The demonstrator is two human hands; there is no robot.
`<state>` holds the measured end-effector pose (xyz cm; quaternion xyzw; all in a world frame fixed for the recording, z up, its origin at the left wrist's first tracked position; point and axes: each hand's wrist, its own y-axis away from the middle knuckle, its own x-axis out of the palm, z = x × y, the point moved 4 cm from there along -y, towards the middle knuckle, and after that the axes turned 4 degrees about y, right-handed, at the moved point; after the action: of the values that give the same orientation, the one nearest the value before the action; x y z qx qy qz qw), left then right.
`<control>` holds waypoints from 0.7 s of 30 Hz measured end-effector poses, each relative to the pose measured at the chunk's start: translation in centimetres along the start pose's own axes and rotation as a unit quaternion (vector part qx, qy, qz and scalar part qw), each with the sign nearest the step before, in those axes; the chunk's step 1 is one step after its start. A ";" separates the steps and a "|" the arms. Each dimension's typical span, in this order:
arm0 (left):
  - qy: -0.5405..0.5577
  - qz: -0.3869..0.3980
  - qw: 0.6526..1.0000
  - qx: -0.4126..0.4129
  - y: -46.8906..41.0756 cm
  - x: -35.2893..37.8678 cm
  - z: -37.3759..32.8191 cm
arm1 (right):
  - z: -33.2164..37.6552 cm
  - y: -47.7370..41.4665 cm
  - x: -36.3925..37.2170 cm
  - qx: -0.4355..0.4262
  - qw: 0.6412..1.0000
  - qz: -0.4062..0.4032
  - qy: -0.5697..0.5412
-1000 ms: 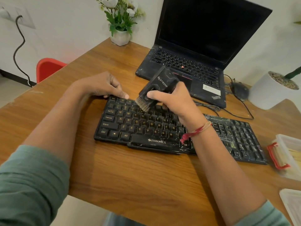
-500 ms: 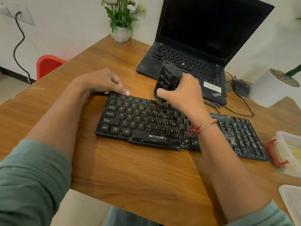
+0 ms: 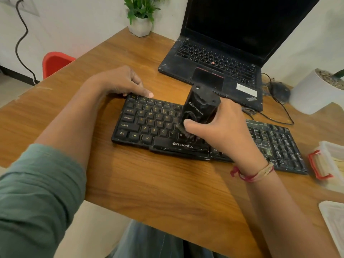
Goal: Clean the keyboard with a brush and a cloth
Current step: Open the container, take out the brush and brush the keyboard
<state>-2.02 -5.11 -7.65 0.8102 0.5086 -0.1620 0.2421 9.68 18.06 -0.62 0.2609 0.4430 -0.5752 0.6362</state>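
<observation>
**Brush upright on the keys**

The right hand [image 3: 225,133] grips the black brush [image 3: 199,108] upright, with its bristles down on the keyboard [image 3: 149,123] just above the spacebar. The left hand [image 3: 121,83] clasps the keyboard's far-left corner. The keyboard lies toward the table's [image 3: 167,187] near edge.

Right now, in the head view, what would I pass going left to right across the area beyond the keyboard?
Red chair → small potted plant → laptop → mouse → white plant pot.
</observation>
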 end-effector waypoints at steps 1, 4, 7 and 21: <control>-0.004 -0.002 1.000 0.001 0.0 0.0 0.0 | 0.5 0.2 0.3 -0.005 0.998 0.029 -0.056; -0.011 -0.008 1.000 0.003 -0.1 0.0 0.0 | 1.8 1.4 2.4 -0.051 0.984 0.125 -0.117; -0.020 -0.003 1.000 0.002 -0.1 0.1 -0.1 | 1.0 1.3 1.8 -0.041 0.996 0.070 -0.044; 0.001 -0.007 1.000 -0.002 -0.2 0.3 0.0 | 0.0 1.1 0.1 -0.106 0.989 0.082 -0.067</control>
<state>-2.05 -4.90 -7.85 0.8062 0.5153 -0.1618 0.2415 10.75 18.22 -0.92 0.1881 0.4352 -0.4869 0.7336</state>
